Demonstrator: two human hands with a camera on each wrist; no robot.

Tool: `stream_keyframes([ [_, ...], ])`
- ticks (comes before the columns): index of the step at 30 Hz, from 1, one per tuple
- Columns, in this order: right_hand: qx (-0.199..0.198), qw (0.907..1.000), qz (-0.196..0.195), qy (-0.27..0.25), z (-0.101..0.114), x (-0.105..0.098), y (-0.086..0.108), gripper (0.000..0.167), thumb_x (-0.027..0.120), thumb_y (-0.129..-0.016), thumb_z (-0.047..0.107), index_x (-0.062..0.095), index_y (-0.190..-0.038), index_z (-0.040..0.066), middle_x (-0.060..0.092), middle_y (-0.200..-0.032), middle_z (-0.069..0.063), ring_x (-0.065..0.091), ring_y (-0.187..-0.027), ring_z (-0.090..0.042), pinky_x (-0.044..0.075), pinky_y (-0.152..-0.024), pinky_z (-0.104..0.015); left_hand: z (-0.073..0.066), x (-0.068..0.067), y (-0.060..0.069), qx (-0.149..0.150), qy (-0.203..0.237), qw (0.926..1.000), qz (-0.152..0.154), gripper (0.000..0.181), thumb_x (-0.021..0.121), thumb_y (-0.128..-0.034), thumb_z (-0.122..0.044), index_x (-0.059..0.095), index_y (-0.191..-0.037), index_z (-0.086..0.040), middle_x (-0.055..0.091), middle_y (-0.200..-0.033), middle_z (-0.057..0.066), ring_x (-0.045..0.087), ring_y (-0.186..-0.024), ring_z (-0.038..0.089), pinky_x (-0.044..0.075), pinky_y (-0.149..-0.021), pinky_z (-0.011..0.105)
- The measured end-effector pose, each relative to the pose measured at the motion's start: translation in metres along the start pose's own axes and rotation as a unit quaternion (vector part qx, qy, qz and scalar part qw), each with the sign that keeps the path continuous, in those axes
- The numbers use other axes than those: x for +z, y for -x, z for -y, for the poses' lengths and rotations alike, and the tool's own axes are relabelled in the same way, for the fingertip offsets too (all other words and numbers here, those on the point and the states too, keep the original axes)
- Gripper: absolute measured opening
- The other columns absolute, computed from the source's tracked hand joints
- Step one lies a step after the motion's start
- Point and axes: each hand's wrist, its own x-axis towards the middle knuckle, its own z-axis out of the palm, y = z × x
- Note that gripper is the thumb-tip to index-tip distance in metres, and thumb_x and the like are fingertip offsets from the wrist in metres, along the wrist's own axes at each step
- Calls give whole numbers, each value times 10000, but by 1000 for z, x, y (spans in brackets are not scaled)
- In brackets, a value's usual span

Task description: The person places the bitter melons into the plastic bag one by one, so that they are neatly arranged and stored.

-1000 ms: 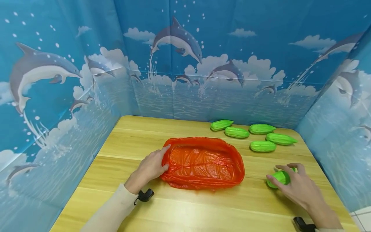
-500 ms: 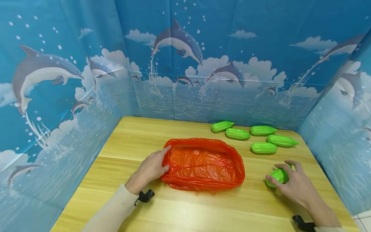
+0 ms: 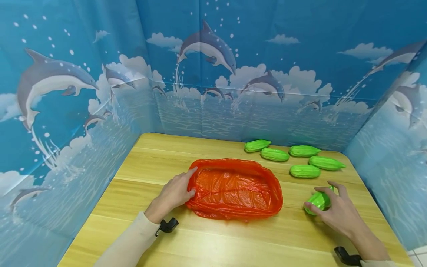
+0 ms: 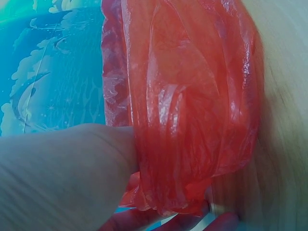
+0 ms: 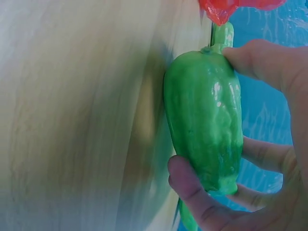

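Note:
A red plastic bag lines an oblong container at the middle of the wooden table. My left hand grips its left rim, the thumb inside and the other fingers outside; the left wrist view shows the bag bunched at the hand. To the right, my right hand holds a green ridged vegetable-like piece between thumb and fingers. In the right wrist view the fingers curl round this green piece from both ends, close to the table; whether it touches the tabletop I cannot tell.
Several more green pieces lie at the table's back right, behind my right hand. A blue dolphin-print curtain stands along the back and both sides of the table.
My right hand has shifted slightly left and away from me with the green piece, which is now more tilted in its fingers. The left hand keeps its grip on the rim.

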Motion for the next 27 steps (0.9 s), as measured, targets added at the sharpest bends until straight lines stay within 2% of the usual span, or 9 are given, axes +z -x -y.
stream_keyframes([
  [6,-106,9997,-120,-163,5,0,-1,757,951,-958,477,709,-1469,-27,307,-1692,-565,386,-1458,-786,478,-985,-923,1,1,0,20,2,10000,-12,864,891,-1012,-128,490,-1778,-117,753,-1506,246,735,-1025,287,704,-851,450],
  [12,-130,9996,7,-262,12,-3,-3,770,966,-950,472,695,-1519,29,315,-1677,-599,395,-1484,-778,477,-1000,-919,0,1,0,23,63,10000,-24,868,898,-1011,-131,491,-1777,-119,751,-1511,242,752,-1069,304,719,-896,480],
  [15,-166,9992,95,-339,16,-7,-4,785,965,-959,466,679,-1556,44,319,-1662,-613,535,-1391,-768,554,-976,-867,0,0,2,18,104,9999,-30,872,903,-1007,-134,492,-1777,-123,751,-1516,239,760,-1095,313,722,-910,496],
  [17,-213,9989,116,-399,20,-9,-4,788,965,-965,450,670,-1575,48,348,-1646,-611,570,-1348,-765,592,-958,-833,-1,0,2,16,119,9999,-39,873,905,-1007,-137,493,-1777,-124,751,-1519,237,761,-1103,314,722,-911,499],
  [23,-431,9977,-132,-503,33,-14,-5,771,991,-947,372,674,-1580,67,594,-1503,-479,671,-1239,-637,672,-895,-724,0,0,2,60,62,9999,-119,862,893,-1017,-155,491,-1779,-125,742,-1541,236,782,-1150,342,717,-956,527],
  [27,-553,9964,-332,-556,42,-16,-6,768,1005,-930,320,677,-1583,84,641,-1473,-421,732,-1159,-577,702,-852,-667,1,1,2,98,94,9998,-165,865,889,-1019,-163,484,-1783,-124,726,-1568,241,788,-1206,373,710,-993,557],
])
